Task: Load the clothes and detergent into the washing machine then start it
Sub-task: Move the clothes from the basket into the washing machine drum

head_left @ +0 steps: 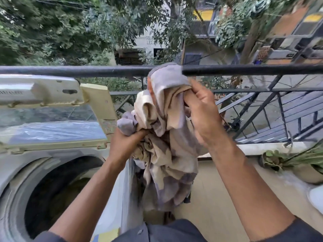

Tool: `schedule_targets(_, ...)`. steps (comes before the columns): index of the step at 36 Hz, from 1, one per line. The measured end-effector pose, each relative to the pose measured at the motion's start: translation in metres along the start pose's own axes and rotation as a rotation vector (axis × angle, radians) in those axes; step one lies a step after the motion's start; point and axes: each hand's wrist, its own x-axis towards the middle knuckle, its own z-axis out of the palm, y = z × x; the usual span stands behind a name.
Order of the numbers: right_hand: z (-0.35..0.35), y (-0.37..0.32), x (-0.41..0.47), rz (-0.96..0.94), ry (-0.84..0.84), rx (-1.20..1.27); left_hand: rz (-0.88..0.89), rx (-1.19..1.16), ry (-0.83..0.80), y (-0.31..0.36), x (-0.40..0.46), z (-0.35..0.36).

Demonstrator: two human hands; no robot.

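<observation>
**Basically mid-grab: cloth bundle held up beside the open washer**

Head view, the only one: both hands are bunched into a crumpled beige-and-grey cloth [164, 145], held up in the air right of the washing machine [21, 165] and in front of the black balcony railing [244, 69]. The left hand [125, 144] grips the lower middle of the bundle, fingers curled into the folds. The right hand [201, 110] pinches the upper part near the grey edge, which reaches up to the top rail. The washer's lid [52, 109] stands raised, and the dark drum [57, 194] is open. A potted plant [297, 159] sits on the ledge at right.
</observation>
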Motion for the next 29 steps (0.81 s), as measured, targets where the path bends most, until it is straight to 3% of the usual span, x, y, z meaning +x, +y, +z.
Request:
schedule_targets(7, 0.032, 0.036, -0.022, 0.316, -0.26, 0.152, -0.052, -0.192, -0.407, 0.007, -0.001, -0.019)
schedule_targets(13, 0.039, 0.053, -0.027, 0.465, -0.33, 0.49, -0.03, -0.179, -0.157, 0.004, -0.013, 0.005)
schedule_targets(16, 0.018, 0.061, -0.024, 0.531, -0.202, 0.554, -0.039, -0.145, -0.008, -0.004, -0.005, 0.002)
schedule_targets(19, -0.006, 0.08, -0.021, 0.481, 0.071, 0.312, -0.007, -0.14, 0.037, -0.007, 0.001, -0.005)
schedule_targets(22, -0.034, 0.117, -0.027, 0.421, 0.275, -0.287, 0.025, -0.198, 0.063, -0.005, 0.005, -0.011)
schedule_targets(25, -0.069, 0.164, -0.044, 0.514, 0.087, -0.775, 0.077, -0.254, 0.087, 0.004, 0.009, -0.015)
schedule_targets(29, -0.09, 0.212, -0.071, 0.721, -0.332, -1.071, 0.161, -0.3, 0.103, 0.024, 0.014, -0.017)
